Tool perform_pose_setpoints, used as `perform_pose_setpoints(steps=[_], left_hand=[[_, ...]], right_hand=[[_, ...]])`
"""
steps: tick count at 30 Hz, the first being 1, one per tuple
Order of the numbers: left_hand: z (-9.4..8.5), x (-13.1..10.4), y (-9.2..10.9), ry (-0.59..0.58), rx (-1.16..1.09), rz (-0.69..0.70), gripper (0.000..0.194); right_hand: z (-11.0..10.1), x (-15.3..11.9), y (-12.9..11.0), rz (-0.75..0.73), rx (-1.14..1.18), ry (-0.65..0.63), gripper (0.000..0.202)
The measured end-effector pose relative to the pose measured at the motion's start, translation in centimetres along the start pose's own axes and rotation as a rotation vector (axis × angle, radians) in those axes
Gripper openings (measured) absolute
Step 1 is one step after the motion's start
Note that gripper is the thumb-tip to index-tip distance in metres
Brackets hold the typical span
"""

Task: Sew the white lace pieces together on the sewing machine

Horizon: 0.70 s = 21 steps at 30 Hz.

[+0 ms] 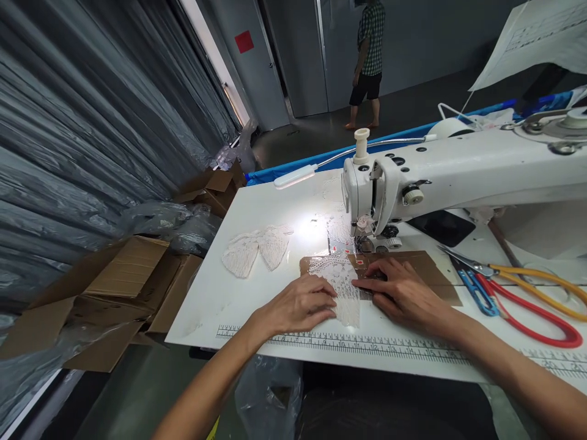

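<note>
A strip of white lace fabric point(345, 293) lies on the table in front of the sewing machine point(440, 177), partly over a brown board point(426, 269). My left hand point(305, 302) rests on the lace's left side, fingers lying loosely bent with their tips on the cloth. From the right, my right hand point(401, 290) reaches across the board; its index finger is stretched out and touches the lace's right edge. Beyond my hands, the lace runs up toward the machine's needle area, where a small pink fabric flower point(365, 224) hangs on the head. My right palm is hidden.
Two joined lace pieces point(257, 249) lie at left on the white table point(202, 311). Yellow-handled scissors point(518, 273), red-handled scissors point(527, 324) and blue thread snips point(477, 293) are at right. A lit lamp point(296, 176) shines down. Cardboard boxes point(128, 269) stand left; a person point(370, 49) stands behind.
</note>
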State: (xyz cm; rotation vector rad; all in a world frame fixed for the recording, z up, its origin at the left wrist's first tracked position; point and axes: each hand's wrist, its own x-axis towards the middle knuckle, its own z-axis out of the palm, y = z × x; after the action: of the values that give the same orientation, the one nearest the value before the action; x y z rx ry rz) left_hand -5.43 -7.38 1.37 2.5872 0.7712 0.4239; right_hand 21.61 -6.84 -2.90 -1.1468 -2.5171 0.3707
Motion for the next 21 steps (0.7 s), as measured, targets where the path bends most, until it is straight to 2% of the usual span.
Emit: perform_pose_setpoints(steps=[5, 10, 14, 18, 21], left_hand=[[0.9, 0.0, -0.5, 0.087, 0.020, -0.011, 0.020], [0.2, 0.1, -0.6, 0.117, -0.056, -0.006, 0.015], [0.1, 1.5, -0.6, 0.102, -0.106, -0.020, 0.028], [1.4, 4.1, -0.5, 0.143, 0.168, -0.101, 0.029], [2.5, 5.3, -0.6, 0.096, 0.399, -0.089, 0.029]], right_hand=[[0.2, 0.0, 0.1, -0.001, -0.007, 0.015, 0.040], [0.2, -0.1, 0.0, 0.000, -0.013, 0.027, 0.040], [0.3, -0.1, 0.0, 0.006, -0.012, 0.026, 0.041], [0.4, -0.1, 0.1, -0.007, -0.013, 0.036, 0.042], [0.4, -0.1, 0.1, -0.001, -0.018, 0.037, 0.041]])
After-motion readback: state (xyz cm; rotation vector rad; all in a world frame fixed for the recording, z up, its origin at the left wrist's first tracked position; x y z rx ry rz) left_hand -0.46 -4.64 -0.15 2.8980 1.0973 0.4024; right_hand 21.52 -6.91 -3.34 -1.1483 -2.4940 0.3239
